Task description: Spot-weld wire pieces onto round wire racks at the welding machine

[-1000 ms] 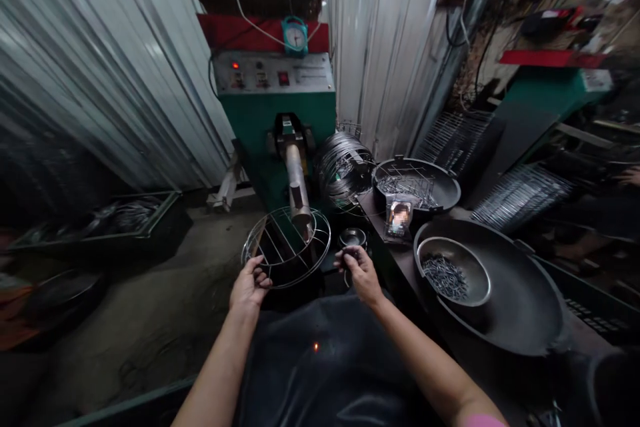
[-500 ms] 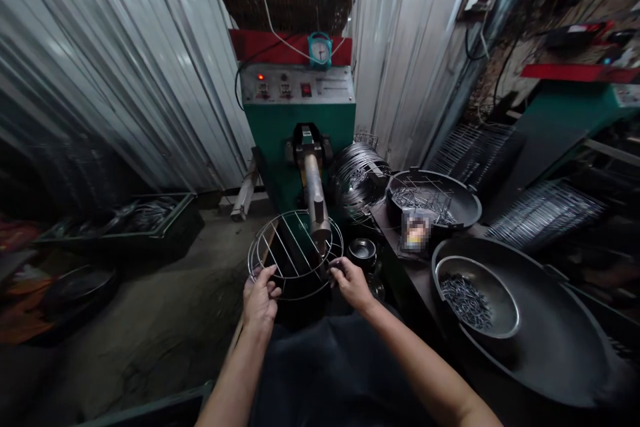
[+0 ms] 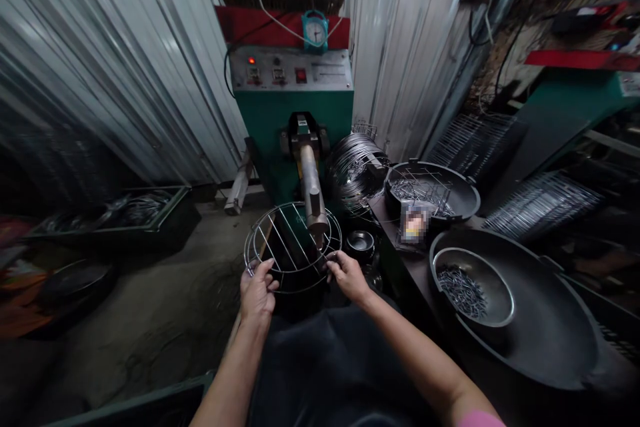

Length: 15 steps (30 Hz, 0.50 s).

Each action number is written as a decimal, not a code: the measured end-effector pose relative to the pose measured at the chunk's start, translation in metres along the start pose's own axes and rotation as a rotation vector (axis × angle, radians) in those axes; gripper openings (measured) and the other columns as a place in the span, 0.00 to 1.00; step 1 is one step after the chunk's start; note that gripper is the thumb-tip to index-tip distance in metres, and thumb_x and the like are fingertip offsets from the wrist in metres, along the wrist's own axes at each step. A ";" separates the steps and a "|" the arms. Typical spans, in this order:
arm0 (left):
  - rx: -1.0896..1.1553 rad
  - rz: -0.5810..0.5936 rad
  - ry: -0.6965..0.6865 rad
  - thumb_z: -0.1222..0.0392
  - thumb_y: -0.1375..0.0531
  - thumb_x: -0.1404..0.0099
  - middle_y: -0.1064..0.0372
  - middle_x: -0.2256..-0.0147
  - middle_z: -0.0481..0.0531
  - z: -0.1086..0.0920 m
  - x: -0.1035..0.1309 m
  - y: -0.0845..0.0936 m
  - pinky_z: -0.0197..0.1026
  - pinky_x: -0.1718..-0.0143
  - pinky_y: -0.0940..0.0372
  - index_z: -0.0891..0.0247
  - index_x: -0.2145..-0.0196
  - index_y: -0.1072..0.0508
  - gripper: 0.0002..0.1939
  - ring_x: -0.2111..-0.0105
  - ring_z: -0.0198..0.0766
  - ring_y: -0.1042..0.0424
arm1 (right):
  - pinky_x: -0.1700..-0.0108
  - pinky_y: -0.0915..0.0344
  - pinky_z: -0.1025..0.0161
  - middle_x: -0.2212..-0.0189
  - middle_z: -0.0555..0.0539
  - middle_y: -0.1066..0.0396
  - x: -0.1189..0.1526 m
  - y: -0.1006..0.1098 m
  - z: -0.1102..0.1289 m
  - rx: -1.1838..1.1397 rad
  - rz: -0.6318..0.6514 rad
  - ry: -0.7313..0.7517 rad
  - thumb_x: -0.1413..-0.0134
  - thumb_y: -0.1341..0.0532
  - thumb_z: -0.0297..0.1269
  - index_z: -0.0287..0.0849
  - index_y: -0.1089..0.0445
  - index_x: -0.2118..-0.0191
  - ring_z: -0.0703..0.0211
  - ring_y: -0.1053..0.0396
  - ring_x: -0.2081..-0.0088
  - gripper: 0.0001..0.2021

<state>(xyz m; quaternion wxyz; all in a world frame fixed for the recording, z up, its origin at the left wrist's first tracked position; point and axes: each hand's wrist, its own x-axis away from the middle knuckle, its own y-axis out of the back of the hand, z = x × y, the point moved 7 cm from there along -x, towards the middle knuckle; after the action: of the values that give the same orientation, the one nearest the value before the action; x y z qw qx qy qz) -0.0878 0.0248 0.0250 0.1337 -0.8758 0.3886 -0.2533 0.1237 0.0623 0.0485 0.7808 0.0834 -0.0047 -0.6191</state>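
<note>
Pinching the wire rack under the metal arm is the left hand; the right hand, apart a second ago, is now at the rack's right rim, its grip unclear. Lettering on the panel is illegibly small.

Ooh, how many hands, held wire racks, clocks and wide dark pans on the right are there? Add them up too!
Hands: 2 (left hand, right hand)
Held wire rack: 1
Clock: 1
Wide dark pans: 2 (near pan, far pan)
Total: 6
</note>
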 end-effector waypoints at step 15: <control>0.018 -0.076 0.108 0.62 0.32 0.67 0.51 0.82 0.38 0.003 -0.002 -0.001 0.30 0.87 0.59 0.63 0.77 0.43 0.23 0.85 0.22 0.57 | 0.80 0.42 0.70 0.78 0.54 0.33 -0.015 -0.004 0.004 -0.045 0.013 -0.033 0.51 0.46 0.32 0.42 0.38 0.70 0.70 0.39 0.84 0.02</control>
<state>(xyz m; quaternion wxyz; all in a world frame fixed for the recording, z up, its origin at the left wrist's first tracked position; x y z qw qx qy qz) -0.0870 0.0276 0.0225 0.1108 -0.8738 0.3594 -0.3084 0.1159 0.0750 0.0531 0.7864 0.0555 -0.0042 -0.6152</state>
